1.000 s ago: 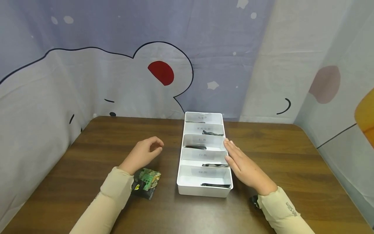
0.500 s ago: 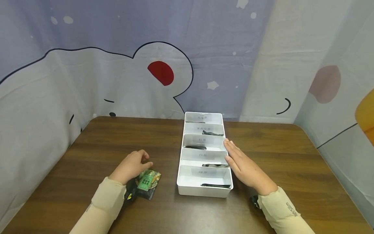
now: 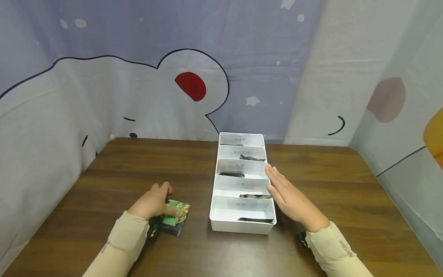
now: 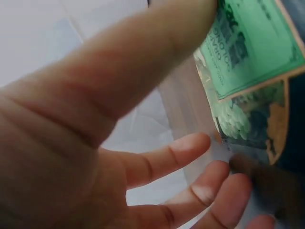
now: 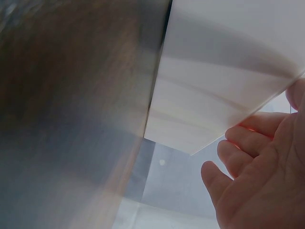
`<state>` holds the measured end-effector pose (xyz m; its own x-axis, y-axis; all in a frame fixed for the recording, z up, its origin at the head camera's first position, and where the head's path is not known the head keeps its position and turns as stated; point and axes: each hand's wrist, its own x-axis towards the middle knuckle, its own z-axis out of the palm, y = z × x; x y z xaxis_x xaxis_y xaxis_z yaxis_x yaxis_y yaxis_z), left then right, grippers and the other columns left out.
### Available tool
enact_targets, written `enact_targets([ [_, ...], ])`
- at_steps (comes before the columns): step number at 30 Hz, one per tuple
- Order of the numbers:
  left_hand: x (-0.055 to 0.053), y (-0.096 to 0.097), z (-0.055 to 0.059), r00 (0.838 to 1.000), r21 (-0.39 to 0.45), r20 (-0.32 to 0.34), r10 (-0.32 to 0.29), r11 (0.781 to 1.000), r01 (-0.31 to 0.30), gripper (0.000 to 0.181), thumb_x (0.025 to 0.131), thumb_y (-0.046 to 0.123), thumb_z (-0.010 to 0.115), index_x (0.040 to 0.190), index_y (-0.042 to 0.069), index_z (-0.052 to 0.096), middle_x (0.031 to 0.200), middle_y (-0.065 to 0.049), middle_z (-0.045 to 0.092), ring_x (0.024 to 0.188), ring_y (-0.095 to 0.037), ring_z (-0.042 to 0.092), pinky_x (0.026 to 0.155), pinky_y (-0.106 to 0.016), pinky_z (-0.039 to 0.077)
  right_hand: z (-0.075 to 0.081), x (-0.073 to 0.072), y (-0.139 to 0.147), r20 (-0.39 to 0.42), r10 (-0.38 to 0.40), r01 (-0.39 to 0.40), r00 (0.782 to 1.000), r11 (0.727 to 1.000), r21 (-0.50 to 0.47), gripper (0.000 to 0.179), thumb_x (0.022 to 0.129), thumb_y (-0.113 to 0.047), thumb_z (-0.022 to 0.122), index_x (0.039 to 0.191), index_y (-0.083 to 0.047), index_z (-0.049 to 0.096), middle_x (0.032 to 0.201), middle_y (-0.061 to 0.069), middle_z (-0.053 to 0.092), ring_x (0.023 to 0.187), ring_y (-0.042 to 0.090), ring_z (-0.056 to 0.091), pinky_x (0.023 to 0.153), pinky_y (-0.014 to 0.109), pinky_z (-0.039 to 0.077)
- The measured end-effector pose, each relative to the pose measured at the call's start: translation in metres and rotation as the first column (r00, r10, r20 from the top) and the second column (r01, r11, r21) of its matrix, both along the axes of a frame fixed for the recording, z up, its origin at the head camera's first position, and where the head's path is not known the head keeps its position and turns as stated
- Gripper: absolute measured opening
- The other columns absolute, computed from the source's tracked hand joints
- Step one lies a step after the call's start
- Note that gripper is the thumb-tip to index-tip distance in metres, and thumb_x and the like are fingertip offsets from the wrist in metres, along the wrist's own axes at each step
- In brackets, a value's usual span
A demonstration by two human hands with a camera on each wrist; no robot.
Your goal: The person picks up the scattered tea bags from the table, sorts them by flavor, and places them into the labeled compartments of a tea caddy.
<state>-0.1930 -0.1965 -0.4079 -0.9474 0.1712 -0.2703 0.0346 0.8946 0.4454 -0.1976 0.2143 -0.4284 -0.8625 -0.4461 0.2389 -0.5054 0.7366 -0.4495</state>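
Note:
In the head view my left hand (image 3: 152, 202) reaches over a green-labelled oolong tea bag packet (image 3: 173, 218) lying on a dark packet (image 3: 173, 229). The left wrist view shows the thumb over the packet's green label (image 4: 257, 47). The other fingers are spread near its edge, with a gap between them and the thumb. My right hand (image 3: 294, 198) lies with extended fingers along the right side of a white divided box (image 3: 238, 226), its fingertips at the rim. The right wrist view shows those fingers (image 5: 250, 140) against the box wall (image 5: 214, 71).
The box has several labelled compartments, with thin dark packets such as the front one (image 3: 255, 220) inside. A small dark item (image 3: 302, 238) lies partly under the right wrist. The brown wooden table (image 3: 187, 254) ends at a printed curtain (image 3: 138, 92).
My left hand has moved left and toward me, down to the packets, and its thumb has come over the green label. The right hand and box have stayed still.

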Motion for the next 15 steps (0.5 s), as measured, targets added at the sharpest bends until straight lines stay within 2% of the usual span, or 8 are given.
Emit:
enact_targets([
  [4, -0.005, -0.003, -0.003, 0.999, 0.033, -0.027, 0.024, 0.999, -0.024, 0.069, 0.075, 0.029, 0.092, 0.123, 0.0, 0.052, 0.107, -0.022, 0.052, 0.083, -0.031, 0.054, 0.078, -0.05, 0.052, 0.0, 0.0, 0.0, -0.004, 0.003, -0.003, 1.0, 1.0, 0.005, 0.057, 0.111, -0.027, 0.039, 0.159, 0.0, 0.025, 0.166, 0.016, 0.023, 0.153, 0.036, 0.019, 0.123, 0.05, 0.019],
  [9, -0.011, -0.005, -0.009, 0.996, 0.058, -0.085, 0.033, 0.998, -0.028, 0.059, 0.083, 0.024, 0.085, 0.128, 0.0, 0.054, 0.109, -0.021, 0.056, 0.088, -0.03, 0.056, 0.079, -0.049, 0.051, 0.0, -0.001, 0.0, -0.005, 0.004, -0.004, 1.0, 1.0, 0.006, 0.057, 0.111, -0.027, 0.039, 0.159, 0.0, 0.024, 0.166, 0.015, 0.023, 0.153, 0.036, 0.019, 0.123, 0.051, 0.019],
  [12, -0.013, -0.005, -0.011, 0.992, 0.037, -0.12, 0.027, 0.999, -0.023, 0.055, 0.087, 0.024, 0.081, 0.128, -0.001, 0.055, 0.112, -0.022, 0.057, 0.093, -0.032, 0.057, 0.082, -0.05, 0.051, 0.0, -0.001, 0.0, -0.001, 0.003, -0.003, 1.0, 1.0, 0.005, 0.057, 0.111, -0.027, 0.039, 0.16, -0.001, 0.024, 0.166, 0.014, 0.022, 0.153, 0.035, 0.018, 0.124, 0.05, 0.019],
  [15, -0.011, -0.004, -0.01, 0.992, -0.026, -0.125, 0.025, 0.999, -0.028, 0.062, 0.086, 0.031, 0.082, 0.125, -0.008, 0.055, 0.111, -0.026, 0.057, 0.095, -0.037, 0.057, 0.084, -0.054, 0.051, -0.001, -0.001, 0.0, 0.003, 0.0, 0.0, 1.0, 1.0, 0.005, 0.057, 0.111, -0.027, 0.038, 0.16, -0.001, 0.024, 0.166, 0.013, 0.022, 0.153, 0.035, 0.018, 0.123, 0.051, 0.019],
])
